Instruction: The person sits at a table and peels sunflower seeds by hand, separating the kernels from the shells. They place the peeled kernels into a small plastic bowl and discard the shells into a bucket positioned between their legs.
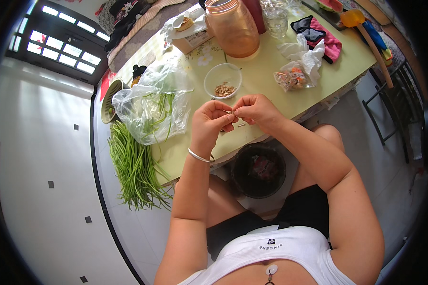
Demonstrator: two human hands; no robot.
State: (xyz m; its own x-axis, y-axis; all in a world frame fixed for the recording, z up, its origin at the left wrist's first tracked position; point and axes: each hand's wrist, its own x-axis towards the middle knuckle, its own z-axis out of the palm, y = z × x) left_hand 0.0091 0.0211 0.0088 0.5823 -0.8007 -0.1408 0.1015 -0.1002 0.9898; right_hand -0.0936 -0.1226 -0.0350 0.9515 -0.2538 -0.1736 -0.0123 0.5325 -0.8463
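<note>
Over the table's front edge, my left hand (209,121) and my right hand (258,109) meet fingertip to fingertip. Both are closed in a pinch around something tiny, mostly hidden by the fingers. Just beyond them stands a clear plastic bowl (222,72) with small brown pieces (224,89), like nuts or seeds, at its bottom. A few small bits (241,125) lie on the table beside my right fingers. Below the edge, between my knees, is a black bin (245,184) with a pinkish wrapper inside.
Left on the table (266,57) are a clear plastic bag (145,116) and long green stalks (133,166) hanging over the edge. A big amber jar (233,31) stands behind the bowl. To the right are a snack packet (294,78), crumpled tissue (309,54) and pink-grey cloth (325,38).
</note>
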